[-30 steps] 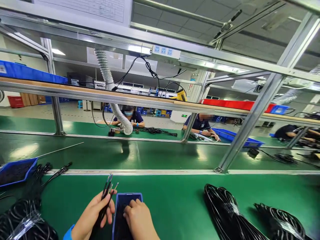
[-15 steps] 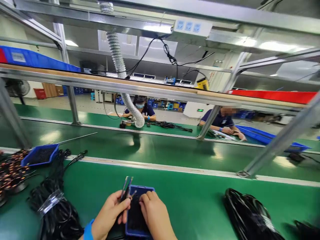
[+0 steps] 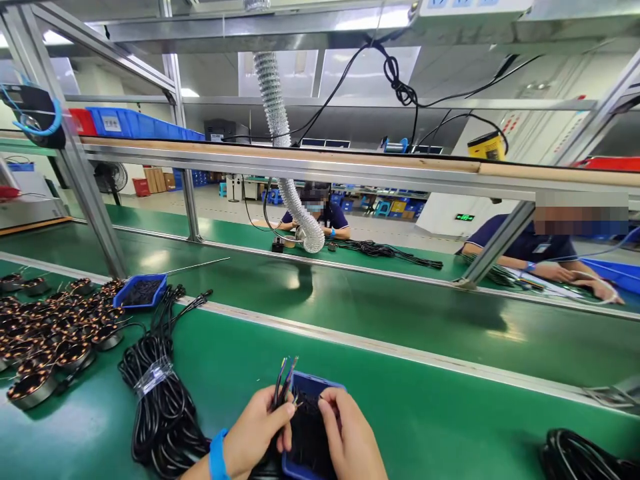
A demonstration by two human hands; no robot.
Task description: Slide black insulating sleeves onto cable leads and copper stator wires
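Note:
My left hand [image 3: 263,423], with a blue band at the wrist, is closed around several black cables [image 3: 281,393]. Their ends point up and show thin coloured wires. Just to the right, my right hand [image 3: 350,433] is over a small blue bin [image 3: 320,381], thumb and fingertips pinched together. Whatever is in that pinch is too small to make out. Small dark pieces [image 3: 307,433] fill the bin, which stands on the green bench and is partly covered by both hands.
A tied bundle of black cable [image 3: 160,400] lies left of my arm. Beyond it are many copper-wound rings [image 3: 65,340] and another blue bin [image 3: 141,291]. More black cable [image 3: 580,457] sits at the lower right. A metal frame [image 3: 320,163] crosses ahead; two people work opposite.
My view has swung left, so the bench and frame appear shifted right and more rings show. Both hands stay at the bin; the right fingertips are now more plainly pinched.

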